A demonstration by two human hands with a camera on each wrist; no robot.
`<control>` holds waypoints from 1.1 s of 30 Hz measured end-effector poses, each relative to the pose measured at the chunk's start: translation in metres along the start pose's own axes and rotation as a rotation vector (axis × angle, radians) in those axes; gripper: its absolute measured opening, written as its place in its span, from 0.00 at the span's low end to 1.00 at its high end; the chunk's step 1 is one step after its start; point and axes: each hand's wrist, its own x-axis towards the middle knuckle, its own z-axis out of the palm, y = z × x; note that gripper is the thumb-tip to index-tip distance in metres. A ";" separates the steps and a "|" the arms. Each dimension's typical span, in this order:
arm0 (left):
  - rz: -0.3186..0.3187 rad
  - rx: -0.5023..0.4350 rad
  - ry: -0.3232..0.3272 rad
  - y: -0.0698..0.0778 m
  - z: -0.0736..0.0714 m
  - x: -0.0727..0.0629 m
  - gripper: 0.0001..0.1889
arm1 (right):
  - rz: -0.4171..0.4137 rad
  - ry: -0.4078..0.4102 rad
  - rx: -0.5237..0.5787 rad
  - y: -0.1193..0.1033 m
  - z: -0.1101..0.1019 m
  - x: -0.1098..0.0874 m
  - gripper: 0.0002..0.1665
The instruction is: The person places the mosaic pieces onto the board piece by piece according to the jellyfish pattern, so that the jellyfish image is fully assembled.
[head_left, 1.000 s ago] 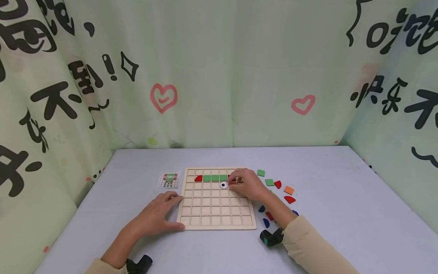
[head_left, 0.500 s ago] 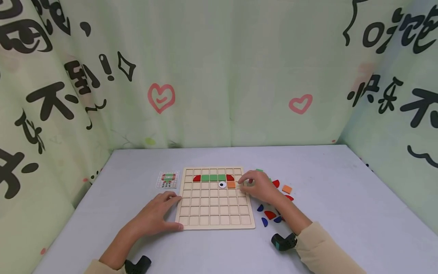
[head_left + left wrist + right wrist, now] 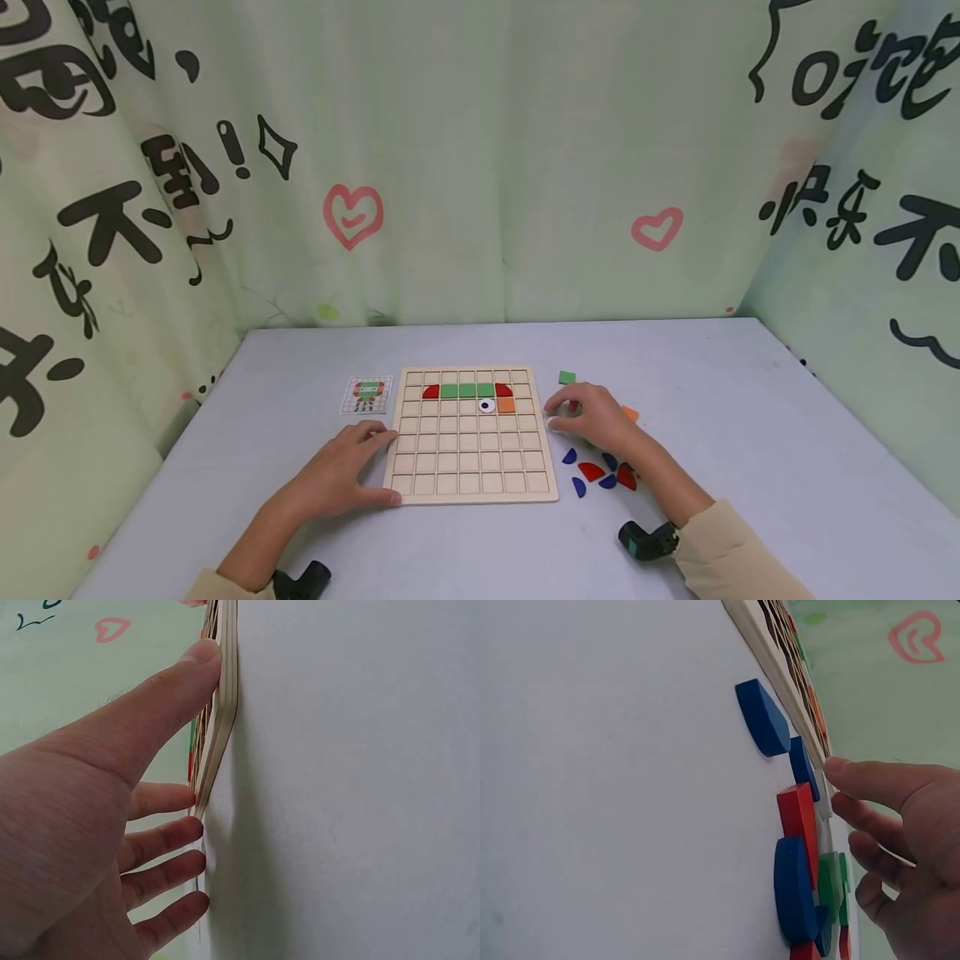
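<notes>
A wooden grid board (image 3: 450,461) lies flat on the table. Across its upper part run red rounded pieces, green squares (image 3: 467,391), a white eye disc (image 3: 486,406) and an orange square (image 3: 506,405). My left hand (image 3: 348,471) rests at the board's left edge, thumb on the lower left corner (image 3: 217,690) and fingers spread along the side. Beside the board's right edge, my right hand (image 3: 596,417) hovers low with bent fingers, thumb and index apart. Right at their tips in the right wrist view is a small whitish piece (image 3: 825,804), partly hidden behind blue pieces.
A pattern card (image 3: 367,395) with a figure lies left of the board. Loose blue half-rounds (image 3: 579,487), red quarter-rounds (image 3: 591,472) and a green square (image 3: 567,377) lie to the right. An orange piece (image 3: 631,413) is partly behind the right hand. A curtain (image 3: 510,167) encloses the table.
The right hand has let go of the orange square, now in its cell beneath the right red piece, and has drawn off the board to the right. The left hand stays put.
</notes>
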 end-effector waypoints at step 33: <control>-0.008 -0.027 -0.012 0.000 -0.002 0.000 0.44 | 0.035 0.031 -0.053 0.008 -0.004 0.005 0.09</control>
